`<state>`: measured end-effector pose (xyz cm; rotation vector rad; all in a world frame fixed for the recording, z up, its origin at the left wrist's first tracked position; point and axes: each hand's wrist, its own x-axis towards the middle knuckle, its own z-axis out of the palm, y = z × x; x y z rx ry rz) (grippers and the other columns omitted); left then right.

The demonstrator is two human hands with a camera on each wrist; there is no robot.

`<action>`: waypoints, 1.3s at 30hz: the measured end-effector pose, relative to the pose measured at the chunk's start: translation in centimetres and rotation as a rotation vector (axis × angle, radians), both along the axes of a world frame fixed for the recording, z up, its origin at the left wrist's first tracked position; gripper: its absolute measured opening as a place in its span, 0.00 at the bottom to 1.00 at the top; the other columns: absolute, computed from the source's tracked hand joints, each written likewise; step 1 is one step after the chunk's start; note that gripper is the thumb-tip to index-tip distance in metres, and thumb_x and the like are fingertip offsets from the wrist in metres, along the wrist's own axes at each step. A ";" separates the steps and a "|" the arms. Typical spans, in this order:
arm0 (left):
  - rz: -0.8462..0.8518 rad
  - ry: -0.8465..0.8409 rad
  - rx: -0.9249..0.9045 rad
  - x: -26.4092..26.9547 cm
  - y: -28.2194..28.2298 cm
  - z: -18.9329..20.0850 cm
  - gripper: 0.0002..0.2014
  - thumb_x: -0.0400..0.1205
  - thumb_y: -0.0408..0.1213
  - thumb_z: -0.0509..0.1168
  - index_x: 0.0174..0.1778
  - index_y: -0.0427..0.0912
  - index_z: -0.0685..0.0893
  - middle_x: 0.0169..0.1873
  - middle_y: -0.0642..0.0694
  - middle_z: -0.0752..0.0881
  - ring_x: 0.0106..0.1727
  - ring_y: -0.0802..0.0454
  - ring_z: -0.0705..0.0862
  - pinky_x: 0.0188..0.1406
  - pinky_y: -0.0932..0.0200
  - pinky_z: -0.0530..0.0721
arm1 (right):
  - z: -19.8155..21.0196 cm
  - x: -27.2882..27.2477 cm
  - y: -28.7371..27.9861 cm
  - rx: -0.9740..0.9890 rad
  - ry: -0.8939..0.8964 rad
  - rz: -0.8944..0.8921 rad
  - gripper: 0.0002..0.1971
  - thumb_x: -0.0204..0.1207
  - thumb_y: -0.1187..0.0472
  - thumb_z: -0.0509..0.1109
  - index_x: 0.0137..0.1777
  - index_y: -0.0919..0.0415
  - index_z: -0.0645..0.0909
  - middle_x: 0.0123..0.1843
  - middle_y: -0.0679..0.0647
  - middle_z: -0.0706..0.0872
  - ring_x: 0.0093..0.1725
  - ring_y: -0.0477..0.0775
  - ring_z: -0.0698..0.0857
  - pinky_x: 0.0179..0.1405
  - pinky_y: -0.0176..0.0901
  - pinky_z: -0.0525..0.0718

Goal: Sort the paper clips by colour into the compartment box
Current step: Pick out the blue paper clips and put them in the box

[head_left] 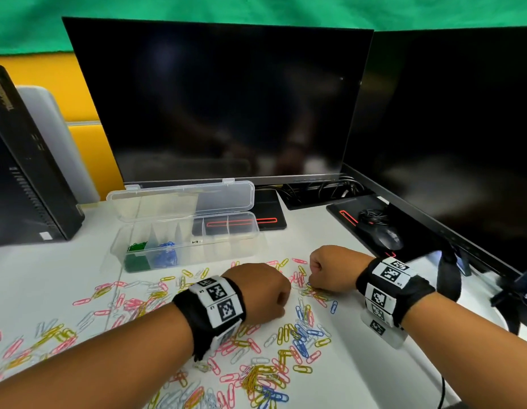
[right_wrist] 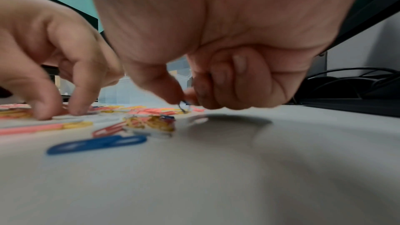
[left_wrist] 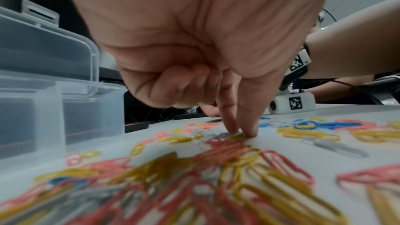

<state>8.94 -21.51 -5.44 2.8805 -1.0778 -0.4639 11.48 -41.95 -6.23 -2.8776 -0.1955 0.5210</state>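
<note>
A clear compartment box (head_left: pixel 235 246) stands open at the back of the white table; green clips (head_left: pixel 136 247) fill its leftmost cell and blue clips (head_left: pixel 167 252) the one beside it. Pink, yellow, white and blue paper clips (head_left: pixel 265 376) lie scattered over the table. My left hand (left_wrist: pixel 242 133) has its thumb and forefinger tips down together on a clip in the pile, the other fingers curled. Just to its right, my right hand (right_wrist: pixel 186 103) pinches a blue clip (right_wrist: pixel 183 107) between thumb and forefinger, just above the table. In the head view both hands (head_left: pixel 265 290) (head_left: pixel 330 270) show only their backs.
Two dark monitors (head_left: pixel 221 104) stand behind the box, with their bases, cables and a black mouse (head_left: pixel 386 236) at the back right. A black computer case (head_left: pixel 23 178) stands at the left. A single blue clip (right_wrist: pixel 97 143) lies near my right wrist.
</note>
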 end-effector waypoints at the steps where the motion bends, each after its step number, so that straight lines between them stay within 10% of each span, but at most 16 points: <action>1: 0.015 0.003 0.011 0.1 0.4 0.0 0.07 0.82 0.49 0.66 0.47 0.51 0.85 0.46 0.53 0.85 0.47 0.49 0.82 0.49 0.52 0.85 | 0.2 0.1 0.0 0.023 -0.021 -0.011 0.11 0.80 0.53 0.66 0.37 0.54 0.76 0.42 0.52 0.84 0.40 0.51 0.80 0.36 0.40 0.73; 15: -0.206 -0.039 -0.063 -0.7 -1.5 -0.1 0.12 0.85 0.46 0.64 0.60 0.58 0.89 0.55 0.55 0.85 0.56 0.50 0.83 0.50 0.54 0.84 | 0.4 0.3 -0.4 0.071 -0.049 -0.014 0.13 0.85 0.62 0.55 0.46 0.61 0.80 0.52 0.54 0.87 0.52 0.56 0.83 0.49 0.43 0.77; 19: -0.143 -0.043 -0.039 0.0 -0.8 -0.1 0.09 0.84 0.46 0.65 0.55 0.54 0.89 0.51 0.53 0.85 0.52 0.49 0.83 0.47 0.56 0.82 | 0.6 0.1 -0.2 0.032 -0.007 0.038 0.17 0.86 0.56 0.61 0.33 0.51 0.72 0.44 0.51 0.81 0.45 0.52 0.79 0.39 0.36 0.71; 24: -0.063 -0.037 -0.068 0.6 0.0 -0.5 0.07 0.81 0.52 0.67 0.51 0.55 0.85 0.50 0.54 0.84 0.51 0.49 0.82 0.52 0.48 0.85 | 0.1 0.2 -0.3 0.055 0.008 0.003 0.07 0.74 0.51 0.75 0.38 0.52 0.84 0.41 0.49 0.89 0.41 0.49 0.86 0.36 0.37 0.77; 39: -0.072 -0.093 0.037 0.2 0.3 -0.6 0.11 0.83 0.52 0.65 0.52 0.51 0.89 0.50 0.51 0.85 0.50 0.47 0.82 0.50 0.52 0.85 | -0.3 0.1 -0.3 0.057 -0.023 0.013 0.09 0.74 0.57 0.73 0.33 0.52 0.81 0.37 0.49 0.88 0.35 0.48 0.83 0.33 0.38 0.77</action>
